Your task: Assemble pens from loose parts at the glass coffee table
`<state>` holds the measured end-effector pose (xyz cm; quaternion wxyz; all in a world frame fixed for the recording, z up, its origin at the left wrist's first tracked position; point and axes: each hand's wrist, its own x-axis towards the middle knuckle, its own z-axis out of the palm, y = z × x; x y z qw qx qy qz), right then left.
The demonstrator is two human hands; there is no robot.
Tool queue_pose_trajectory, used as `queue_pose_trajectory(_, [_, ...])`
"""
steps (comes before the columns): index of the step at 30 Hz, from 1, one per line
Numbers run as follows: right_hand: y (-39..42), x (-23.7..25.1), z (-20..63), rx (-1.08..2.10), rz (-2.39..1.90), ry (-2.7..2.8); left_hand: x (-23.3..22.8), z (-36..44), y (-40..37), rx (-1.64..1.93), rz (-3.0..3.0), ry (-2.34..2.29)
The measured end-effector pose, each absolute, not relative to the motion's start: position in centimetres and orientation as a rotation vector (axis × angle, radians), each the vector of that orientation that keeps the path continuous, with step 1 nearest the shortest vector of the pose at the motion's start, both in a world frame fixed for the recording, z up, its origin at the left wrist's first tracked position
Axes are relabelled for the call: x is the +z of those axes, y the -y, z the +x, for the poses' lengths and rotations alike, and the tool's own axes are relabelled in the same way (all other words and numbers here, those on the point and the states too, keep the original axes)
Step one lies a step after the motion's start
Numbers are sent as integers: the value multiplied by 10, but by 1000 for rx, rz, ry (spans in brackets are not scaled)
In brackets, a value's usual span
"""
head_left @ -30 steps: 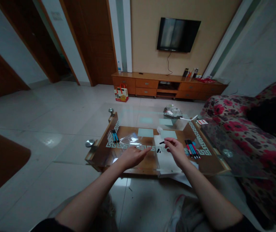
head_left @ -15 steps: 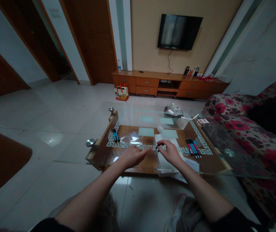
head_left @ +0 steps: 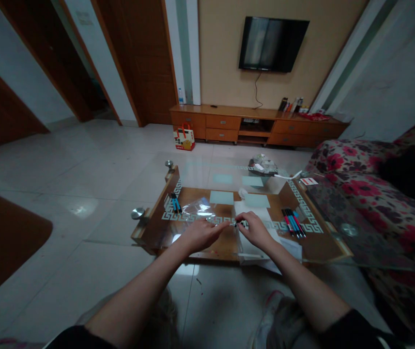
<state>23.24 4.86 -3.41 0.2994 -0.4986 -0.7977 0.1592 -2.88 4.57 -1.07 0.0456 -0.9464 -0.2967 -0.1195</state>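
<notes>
Head view: two pens (head_left: 175, 204) lie at the table's (head_left: 149, 228) left end. The left hand (head_left: 200, 233) rests flat, fingers loose, holding nothing, beside a plastic bag (head_left: 197, 209). The right hand (head_left: 254, 230) pinches a small black pen part (head_left: 238, 223) over white paper (head_left: 253, 213); a loose pinch could drop it. More pens (head_left: 293, 222) lie right.

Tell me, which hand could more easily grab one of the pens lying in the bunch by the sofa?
Probably the right hand. It sits on the white paper, on the same side as that bunch of pens. The left hand would have to cross over the right one.
</notes>
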Motion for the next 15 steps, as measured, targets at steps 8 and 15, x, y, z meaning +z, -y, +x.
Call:
queue_pose_trajectory(8, [-50,-39,232,408,-1338,2139,-12,-29,-45,-392,-2885,903])
queue_pose_trajectory(15, [-46,-34,233,408,-1336,2155,-5,-29,-43,-358,-2876,914])
